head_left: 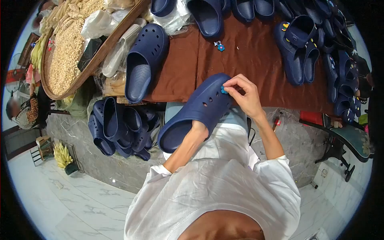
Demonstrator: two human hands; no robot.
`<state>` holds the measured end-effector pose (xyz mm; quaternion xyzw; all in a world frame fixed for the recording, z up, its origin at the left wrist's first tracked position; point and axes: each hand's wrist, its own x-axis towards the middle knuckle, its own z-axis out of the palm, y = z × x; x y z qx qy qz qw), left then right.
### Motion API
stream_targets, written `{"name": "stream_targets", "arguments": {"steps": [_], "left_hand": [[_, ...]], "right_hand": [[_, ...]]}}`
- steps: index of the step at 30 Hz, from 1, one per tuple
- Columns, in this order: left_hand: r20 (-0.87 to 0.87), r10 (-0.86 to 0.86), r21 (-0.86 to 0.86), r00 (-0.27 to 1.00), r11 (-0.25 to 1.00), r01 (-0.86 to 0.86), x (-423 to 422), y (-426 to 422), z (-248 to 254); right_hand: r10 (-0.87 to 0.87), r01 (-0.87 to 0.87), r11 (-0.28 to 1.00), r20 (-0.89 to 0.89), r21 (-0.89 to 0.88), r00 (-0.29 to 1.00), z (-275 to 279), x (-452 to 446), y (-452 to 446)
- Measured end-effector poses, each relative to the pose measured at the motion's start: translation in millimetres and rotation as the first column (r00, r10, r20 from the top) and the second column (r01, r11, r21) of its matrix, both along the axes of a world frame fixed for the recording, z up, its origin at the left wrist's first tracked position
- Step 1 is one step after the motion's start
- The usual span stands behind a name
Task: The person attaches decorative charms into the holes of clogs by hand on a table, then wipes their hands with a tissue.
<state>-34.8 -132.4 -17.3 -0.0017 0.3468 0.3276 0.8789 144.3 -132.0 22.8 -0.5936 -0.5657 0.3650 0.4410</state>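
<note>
A navy clog (200,103) with holes in its upper is held over my lap, its toe toward the brown cloth. My left hand (199,131) reaches into the foot opening, its fingers hidden inside the clog. With thumb and forefinger, my right hand (242,91) pinches a small blue flower charm (223,90) at the holes near the toe. Another navy clog (147,62) lies on the cloth to the left. More small charms (219,46) lie on the cloth beyond the held clog.
Brown cloth (256,60) covers the table. Several navy clogs (296,48) lie at the right, some with charms; others (120,126) are heaped low on the left. A round tray (60,97) of grain stands at the upper left. A chair (348,138) stands at the right.
</note>
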Motion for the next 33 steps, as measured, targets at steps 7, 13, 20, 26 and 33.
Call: {"name": "stream_targets", "arguments": {"steps": [7, 13, 20, 26, 33], "left_hand": [[0.009, -0.02, -0.012, 1.0, 1.0, 0.02, -6.1, 12.4, 2.2], [0.023, -0.062, -0.016, 0.998, 0.998, 0.062, -12.1, 1.9, 9.3], [0.031, -0.08, -0.025, 0.996, 0.996, 0.081, -9.4, 1.3, 13.1], [0.037, -0.107, -0.029, 0.994, 0.994, 0.108, -13.7, 1.3, 18.3], [0.053, -0.131, -0.012, 0.99, 0.991, 0.132, -6.2, 9.4, 23.9]], "right_hand": [[-0.109, 0.051, 0.975, 0.267, 0.215, 0.957, 1.0, -15.7, -2.3], [-0.019, 0.026, 0.994, 0.073, -0.105, 0.997, 4.5, 6.2, -0.5], [0.02, -0.142, 0.948, -0.392, -0.286, 0.92, 1.9, 19.5, -2.7], [0.033, -0.203, 0.93, -0.481, -0.307, 0.876, -3.7, 21.4, -8.1], [-0.026, -0.095, 0.955, -0.396, -0.282, 0.918, -19.5, 18.4, -13.2]]}}
